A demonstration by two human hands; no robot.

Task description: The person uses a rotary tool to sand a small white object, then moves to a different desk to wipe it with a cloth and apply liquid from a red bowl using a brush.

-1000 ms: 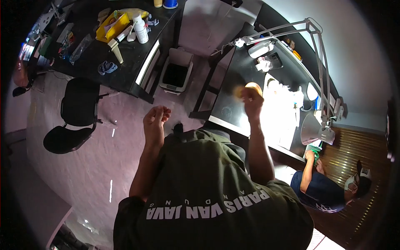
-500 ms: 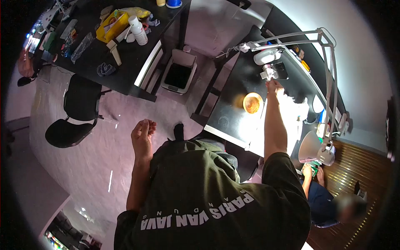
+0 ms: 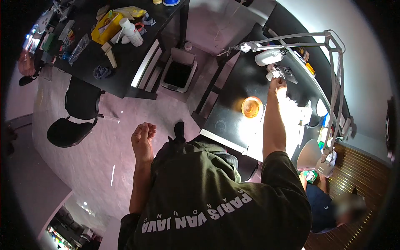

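Observation:
My right hand [image 3: 278, 85] reaches over the black desk [image 3: 227, 98]. Its fingers are closed at a small white crumpled thing [image 3: 273, 75], whose kind I cannot tell. Right beside that lies a dark flat rectangular object [image 3: 288, 74]. A white cylinder [image 3: 268, 57] is just beyond the fingers. Nearer to me, left of my forearm, sits a round orange-brown bowl [image 3: 252, 107]. My left hand [image 3: 143, 139] is held up in front of me above the floor, fingers curled in toward the thumb, with nothing visible in it.
A white jointed lamp [image 3: 310, 156] arches over the desk's right side, near brightly lit white material [image 3: 285, 118]. A person [image 3: 323, 208] works at lower right. On another black table [image 3: 125, 73] stand a yellow bin [image 3: 106, 29] and a white bottle [image 3: 131, 33]. A bin [image 3: 179, 68] and chair [image 3: 81, 100] are on the floor.
My right hand has shifted slightly right with the white crumpled thing, and the dark flat object has moved right and turned a little. My left hand stays about where it was.

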